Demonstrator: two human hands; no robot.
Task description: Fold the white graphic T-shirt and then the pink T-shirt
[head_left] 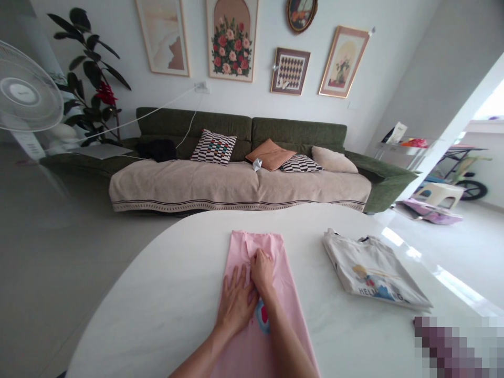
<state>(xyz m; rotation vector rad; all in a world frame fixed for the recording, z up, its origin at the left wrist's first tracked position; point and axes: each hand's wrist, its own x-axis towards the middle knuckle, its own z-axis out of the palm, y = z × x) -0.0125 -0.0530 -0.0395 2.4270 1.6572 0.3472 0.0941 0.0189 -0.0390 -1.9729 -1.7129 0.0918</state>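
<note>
A pink garment [291, 304] lies in a long, narrow strip on the white table [157, 294], with its far edge slightly gathered. Part of a blue and red print shows on it between my forearms. My left hand [236, 304] rests flat on the cloth, fingers spread. Just beside it, touching or nearly so, my right hand [262, 270] is closed with its fingers curled into the fabric, and small creases run out around it. The fingertips of the right hand are hidden.
A folded grey-white T-shirt [374, 270] with a printed figure lies on the table's right side. A blurred-out patch [460, 346] covers the lower right corner. Beyond the table stands a green sofa [299, 131] with cushions; a fan [23, 92] is at the left.
</note>
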